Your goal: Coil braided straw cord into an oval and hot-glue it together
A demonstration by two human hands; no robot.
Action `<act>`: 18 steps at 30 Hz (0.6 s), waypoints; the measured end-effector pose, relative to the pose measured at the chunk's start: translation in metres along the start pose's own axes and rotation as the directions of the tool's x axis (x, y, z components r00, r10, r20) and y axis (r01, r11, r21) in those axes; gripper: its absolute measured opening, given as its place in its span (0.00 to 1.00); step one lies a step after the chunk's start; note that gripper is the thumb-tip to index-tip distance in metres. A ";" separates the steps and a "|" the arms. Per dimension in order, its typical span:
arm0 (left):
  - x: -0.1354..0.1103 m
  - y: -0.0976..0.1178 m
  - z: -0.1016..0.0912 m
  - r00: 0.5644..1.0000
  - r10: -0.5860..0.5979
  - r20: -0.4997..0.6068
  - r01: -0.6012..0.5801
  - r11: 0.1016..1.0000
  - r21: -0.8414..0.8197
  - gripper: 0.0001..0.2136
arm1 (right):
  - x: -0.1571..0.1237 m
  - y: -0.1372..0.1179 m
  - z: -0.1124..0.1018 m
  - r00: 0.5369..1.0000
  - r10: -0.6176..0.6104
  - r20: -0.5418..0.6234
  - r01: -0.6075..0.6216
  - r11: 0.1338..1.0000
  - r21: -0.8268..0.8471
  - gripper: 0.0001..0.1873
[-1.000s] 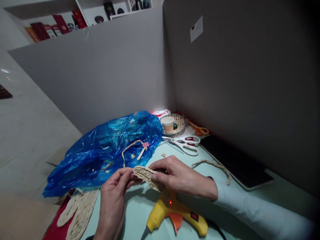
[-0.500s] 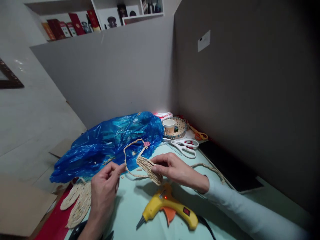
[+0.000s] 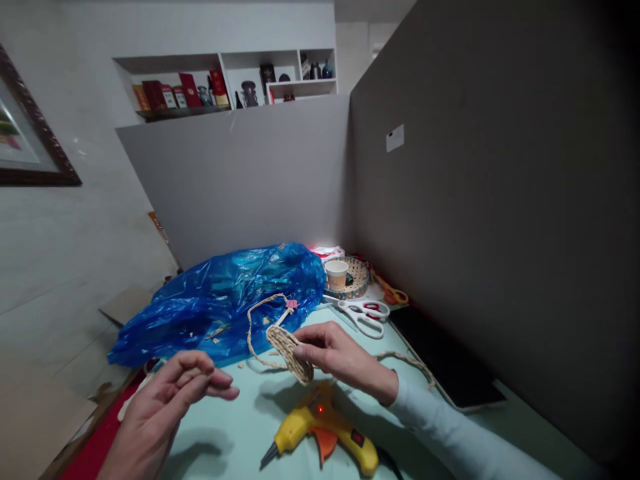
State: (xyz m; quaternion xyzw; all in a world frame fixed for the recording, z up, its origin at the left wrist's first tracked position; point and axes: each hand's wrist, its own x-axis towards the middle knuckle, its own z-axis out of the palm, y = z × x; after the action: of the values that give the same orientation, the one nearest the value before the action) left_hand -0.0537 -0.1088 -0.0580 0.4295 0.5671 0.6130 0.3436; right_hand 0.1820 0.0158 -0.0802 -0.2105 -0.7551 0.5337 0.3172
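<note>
Between the thumb and fingers of my right hand (image 3: 333,350) is an oval coil of braided straw (image 3: 289,350), raised over the table and tilted. From it a loose braided cord (image 3: 250,327) loops up to a pink binder clip (image 3: 291,304). My left hand (image 3: 185,393) hovers to the left of the coil, holding nothing, its fingers apart. Below the coil a yellow hot glue gun (image 3: 310,420) lies on its side, red light lit, black nozzle toward the lower left. My left hand mostly hides the woven straw pieces at the table's left edge.
A crumpled blue plastic bag (image 3: 225,300) covers the back left. Behind are white scissors (image 3: 367,317), a paper cup (image 3: 337,273) in a round woven basket (image 3: 357,283), and orange-handled scissors (image 3: 395,295). A black tablet-like panel (image 3: 445,360) lies on the right beside grey partitions (image 3: 460,167).
My left hand has let go of the braided cord and drawn back to the left, its fingers opening. My right hand still holds the coil. The view has tipped upward.
</note>
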 end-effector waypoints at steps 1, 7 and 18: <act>0.000 -0.002 0.000 0.999 -0.007 0.032 0.007 1.000 0.024 0.16 | -0.001 -0.001 0.001 1.000 -0.012 0.001 0.012 1.000 0.005 0.12; -0.004 -0.013 0.002 0.999 0.037 -0.019 -0.037 0.999 -0.017 0.18 | -0.005 -0.006 0.002 0.999 -0.042 -0.004 0.042 0.999 0.030 0.14; -0.018 -0.011 -0.021 0.954 0.240 0.178 -0.257 0.964 0.073 0.16 | -0.006 -0.008 0.005 0.999 -0.028 0.023 0.027 0.999 0.043 0.15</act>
State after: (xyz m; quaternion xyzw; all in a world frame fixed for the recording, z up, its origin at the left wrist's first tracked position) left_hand -0.0667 -0.1326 -0.0716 0.5634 0.5064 0.5852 0.2892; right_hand 0.1835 0.0056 -0.0752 -0.1870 -0.7500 0.5478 0.3200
